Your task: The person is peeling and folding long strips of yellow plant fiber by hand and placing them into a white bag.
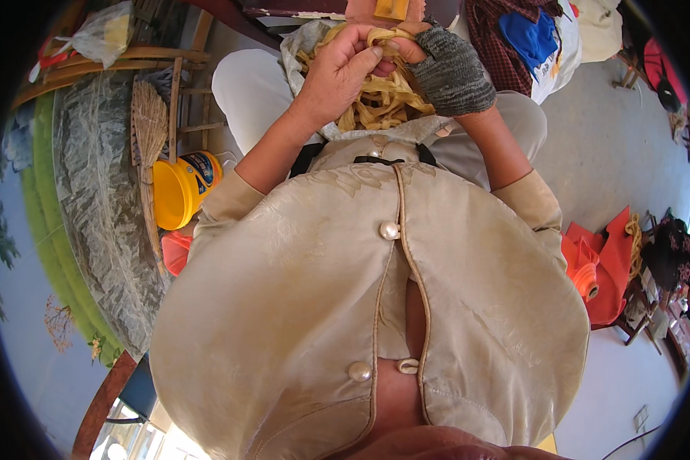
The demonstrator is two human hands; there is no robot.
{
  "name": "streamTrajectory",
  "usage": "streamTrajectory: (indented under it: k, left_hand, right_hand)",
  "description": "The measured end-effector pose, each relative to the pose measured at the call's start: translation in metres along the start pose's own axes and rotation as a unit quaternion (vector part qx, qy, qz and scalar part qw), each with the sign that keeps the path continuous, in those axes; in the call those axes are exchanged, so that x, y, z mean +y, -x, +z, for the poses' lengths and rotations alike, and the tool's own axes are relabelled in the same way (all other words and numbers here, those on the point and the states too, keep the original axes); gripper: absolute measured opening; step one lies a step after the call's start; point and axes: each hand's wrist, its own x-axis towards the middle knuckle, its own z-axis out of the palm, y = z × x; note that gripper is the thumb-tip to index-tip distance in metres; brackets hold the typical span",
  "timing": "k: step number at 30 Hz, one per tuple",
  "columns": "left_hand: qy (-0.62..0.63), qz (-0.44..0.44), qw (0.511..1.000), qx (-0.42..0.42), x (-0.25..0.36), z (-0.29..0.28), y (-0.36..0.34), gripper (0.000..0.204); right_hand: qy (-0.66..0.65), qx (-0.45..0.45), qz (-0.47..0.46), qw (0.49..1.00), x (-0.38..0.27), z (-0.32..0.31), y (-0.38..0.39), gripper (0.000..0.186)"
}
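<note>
My bare left hand (343, 67) and my right hand (446, 70), which wears a grey knitted fingerless glove, meet above my lap. Thumbs and fingers of both pinch a pale yellow flat strip (387, 36), looped between the fingertips; its exact material I cannot make out. Beneath them, a heap of similar tangled yellow strips (383, 109) fills an open whitish sack (422, 129) lying between my knees. The right fingertips are partly hidden behind the strip and the left hand. Just beyond the hands lies a pinkish pad (360, 9) with a yellow block (392, 8) on it.
To the left stand a yellow bucket (175, 195), a straw broom (149, 115) and a wooden chair (195, 90) near a clear plastic bag (109, 34). Blue cloth (530, 38) and a checked cloth (492, 19) lie at the right. Red sheeting (609, 268) rests farther right.
</note>
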Motion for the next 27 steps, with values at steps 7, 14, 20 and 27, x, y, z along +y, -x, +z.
streamTrajectory:
  k: [7,14,20,27]
  left_hand:
    - [-0.174,0.155,0.97,0.065,-0.011,-0.005,-0.009,0.014]
    - [-0.072,0.154,0.975,0.146,-0.01,-0.001,-0.011,0.013]
    - [0.015,0.098,0.984,0.15,-0.008,0.012,-0.01,0.017]
    - [-0.065,0.047,0.994,0.079,0.009,0.004,-0.013,0.011]
  right_hand:
    - [-0.389,-0.042,0.129,0.911,0.0,0.015,0.001,0.028]
    - [-0.431,-0.073,0.291,0.851,-0.018,0.002,-0.006,0.027]
    - [-0.471,0.023,0.282,0.835,0.007,0.013,-0.005,0.022]
    - [-0.682,0.062,0.362,0.632,0.047,-0.001,-0.003,0.024]
